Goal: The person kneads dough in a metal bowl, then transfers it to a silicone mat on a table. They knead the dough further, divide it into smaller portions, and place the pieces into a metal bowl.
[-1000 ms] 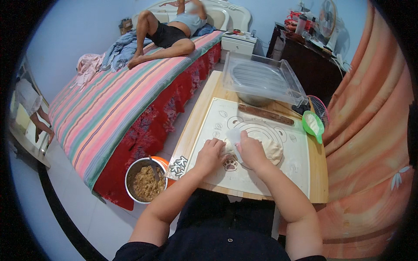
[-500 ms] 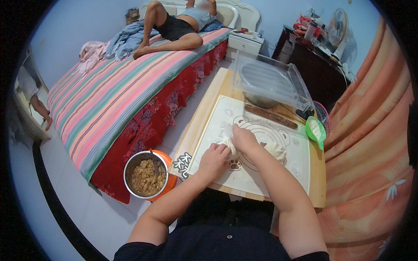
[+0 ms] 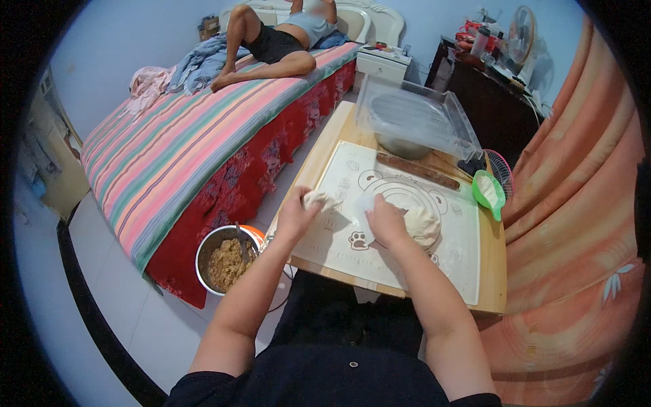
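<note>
My left hand (image 3: pixel 297 216) is closed on a piece of pale dough (image 3: pixel 321 200), held up over the left side of a white kneading mat (image 3: pixel 441 275) printed with a bear and paw marks. In my right hand (image 3: pixel 386 221) is a pale, translucent flat scraper (image 3: pixel 367 203), partly hidden by the fingers, near the mat's middle. A larger lump of dough (image 3: pixel 423 226) rests on the mat just right of that hand. Beyond it a brown rolling pin (image 3: pixel 417 171) lies along the mat's far edge.
A clear plastic cover (image 3: pixel 461 129) sits over a metal bowl (image 3: pixel 401 148) at the table's far end. A green scoop of flour (image 3: pixel 488 193) is at the right edge. A pot of brownish filling (image 3: pixel 227 263) stands lower left. Someone (image 3: pixel 274 51) lies on the striped bed (image 3: pixel 183 142).
My left hand has moved left and lifted away from my right hand, carrying the dough piece. The right hand has shifted slightly right, closer to the big lump.
</note>
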{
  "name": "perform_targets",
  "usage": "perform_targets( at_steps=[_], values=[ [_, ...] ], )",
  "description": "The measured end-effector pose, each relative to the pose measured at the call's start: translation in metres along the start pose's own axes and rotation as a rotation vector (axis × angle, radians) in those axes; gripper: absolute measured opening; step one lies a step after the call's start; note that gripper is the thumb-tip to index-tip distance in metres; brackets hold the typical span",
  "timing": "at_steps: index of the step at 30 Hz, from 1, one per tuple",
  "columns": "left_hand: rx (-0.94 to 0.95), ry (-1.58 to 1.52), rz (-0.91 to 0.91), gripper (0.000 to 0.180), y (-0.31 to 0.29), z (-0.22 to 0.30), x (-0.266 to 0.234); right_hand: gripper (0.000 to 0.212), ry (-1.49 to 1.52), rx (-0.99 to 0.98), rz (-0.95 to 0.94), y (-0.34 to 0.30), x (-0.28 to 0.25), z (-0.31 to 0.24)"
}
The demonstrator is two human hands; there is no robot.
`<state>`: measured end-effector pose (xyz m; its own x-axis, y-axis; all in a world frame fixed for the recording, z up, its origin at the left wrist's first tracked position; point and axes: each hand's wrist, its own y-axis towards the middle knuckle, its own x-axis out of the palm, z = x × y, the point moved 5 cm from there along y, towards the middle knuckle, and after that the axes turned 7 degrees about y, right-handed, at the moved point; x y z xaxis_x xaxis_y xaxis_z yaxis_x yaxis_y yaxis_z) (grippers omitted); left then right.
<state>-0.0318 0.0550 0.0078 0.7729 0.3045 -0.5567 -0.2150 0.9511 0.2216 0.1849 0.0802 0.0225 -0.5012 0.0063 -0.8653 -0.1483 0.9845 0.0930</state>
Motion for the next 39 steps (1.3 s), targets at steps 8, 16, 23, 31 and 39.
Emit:
perform_targets(
  at_steps=[8,16,23,31,39],
  values=[
    [0.599,0.615,0.089,0.060,-0.006,0.047,0.038,0.030,0.540,-0.074,0.493,-0.057,-0.125,0.071],
    [0.572,0.474,-0.526,0.059,-0.007,0.087,0.125,0.039,0.358,0.379,0.427,-0.103,-0.108,0.233],
    [0.510,0.183,-0.323,0.050,0.005,0.071,0.120,0.037,0.208,0.458,0.334,-0.107,-0.093,0.235],
    [0.786,0.526,-0.425,0.074,-0.037,0.143,0.159,0.049,0.210,0.502,0.371,-0.109,-0.101,0.218],
    [0.716,0.448,-0.441,0.064,-0.050,0.167,0.200,0.049,0.211,0.492,0.366,-0.110,-0.100,0.218]
  ],
)
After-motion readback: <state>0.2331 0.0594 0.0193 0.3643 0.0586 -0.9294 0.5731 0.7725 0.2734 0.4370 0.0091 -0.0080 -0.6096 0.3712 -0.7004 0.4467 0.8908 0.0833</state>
